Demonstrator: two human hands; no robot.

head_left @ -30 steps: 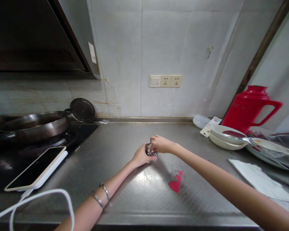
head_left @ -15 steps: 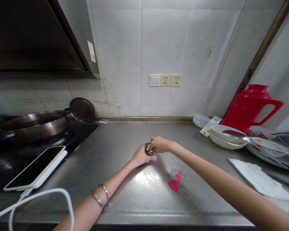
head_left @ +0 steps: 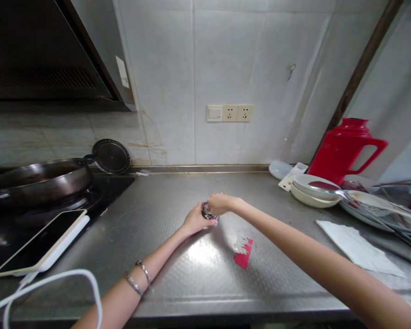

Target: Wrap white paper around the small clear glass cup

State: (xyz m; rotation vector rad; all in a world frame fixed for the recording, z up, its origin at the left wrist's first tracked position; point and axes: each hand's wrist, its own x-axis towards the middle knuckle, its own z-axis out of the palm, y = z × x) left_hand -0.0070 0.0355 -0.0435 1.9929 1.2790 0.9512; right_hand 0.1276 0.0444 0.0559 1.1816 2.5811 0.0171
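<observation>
On the steel counter (head_left: 157,274), a small round glass-like container with a dark patterned rim (head_left: 204,210) is held by my left hand (head_left: 195,220), its fingers and thumb wrapped around the side. My right hand (head_left: 219,204) is closed over the mouth of the container, fingers pointing down into it. Whatever those fingers pinch, if anything, is hidden. A torn-edged red patch (head_left: 242,258) lies on the counter nearer to me, below both hands.
To the left are a phone (head_left: 37,244) with a white cable (head_left: 78,273) and a frying pan (head_left: 51,183) on the stove. At right stand a red thermos jug (head_left: 339,148), stacked bowls (head_left: 313,198), plates with utensils, and a white paper napkin (head_left: 359,246).
The whole view has shifted slightly, so things appear further left. My right hand has moved a little over the container's mouth; my left hand keeps its hold.
</observation>
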